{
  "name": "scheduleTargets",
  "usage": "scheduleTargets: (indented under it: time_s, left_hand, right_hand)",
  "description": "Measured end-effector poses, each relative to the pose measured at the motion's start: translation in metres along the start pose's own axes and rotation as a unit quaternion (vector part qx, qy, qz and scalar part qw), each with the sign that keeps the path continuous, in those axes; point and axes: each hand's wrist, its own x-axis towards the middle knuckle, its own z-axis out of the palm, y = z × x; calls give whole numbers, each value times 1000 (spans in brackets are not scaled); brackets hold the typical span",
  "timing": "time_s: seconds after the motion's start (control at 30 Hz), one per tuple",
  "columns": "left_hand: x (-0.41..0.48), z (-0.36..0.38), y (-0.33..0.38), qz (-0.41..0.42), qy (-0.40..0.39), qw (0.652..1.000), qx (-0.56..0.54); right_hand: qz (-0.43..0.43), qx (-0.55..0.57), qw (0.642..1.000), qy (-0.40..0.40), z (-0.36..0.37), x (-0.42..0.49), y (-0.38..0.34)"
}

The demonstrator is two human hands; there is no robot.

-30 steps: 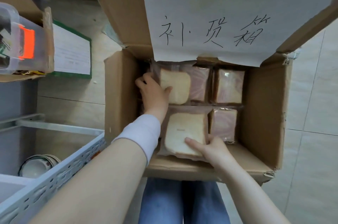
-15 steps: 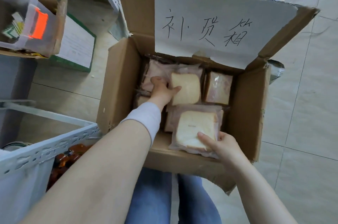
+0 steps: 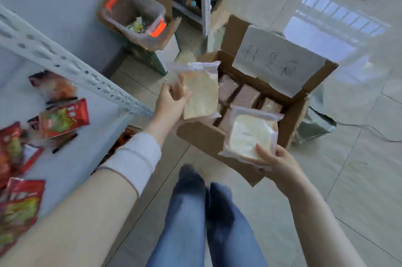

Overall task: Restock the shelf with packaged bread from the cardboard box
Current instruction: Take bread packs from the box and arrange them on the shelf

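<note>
My left hand [image 3: 171, 103] has a grip on one bread packet [image 3: 201, 94]. The thumb lies across the near face of the slice and the other fingers [image 3: 167, 90] are curled behind its left edge, so the packet stands upright and rises above and to the right of them. My right hand [image 3: 276, 157] pinches a second bread packet [image 3: 252, 134] by its lower right corner, thumb on top and the rest of the hand beneath. That packet tilts up and away to the left of the thumb.

Both packets hang over the open cardboard box [image 3: 206, 138], the left one above its far left corner and the right one over its near right side. More wrapped bread [image 3: 245, 97] lies in the box, below and between my two sets of fingers. The shelf [image 3: 71, 157] is well to the left of my left hand, with red snack packets [image 3: 63, 118] lying on it.

Half a second ago both hands were down inside the box, the left on a packet in the far row and the right pinching the near one at the box's front edge. Now both packets are lifted clear of the others, and my view has swung left and pulled back. The shelf board and its snacks have come into sight, and the box looks farther off.
</note>
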Motion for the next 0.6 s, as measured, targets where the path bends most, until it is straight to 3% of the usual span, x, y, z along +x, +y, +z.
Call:
scheduleTargets:
  time_s: [0.13, 0.27, 0.43, 0.6]
  left_hand:
    - [-86, -154, 41, 41, 77, 991, -98]
    - [-168, -300, 58, 141, 143, 961, -188]
    - [-254, -451, 24, 203, 271, 897, -283]
    - [-302, -564, -35, 205, 352, 876, -260]
  right_hand:
    - [-67, -36, 995, -71, 57, -110, -36]
    - [-160, -97, 969, -163, 142, -207, -61]
    - [-248, -158, 914, -279, 271, -294, -62]
    - [-326, -235, 846, -349, 394, -357, -61]
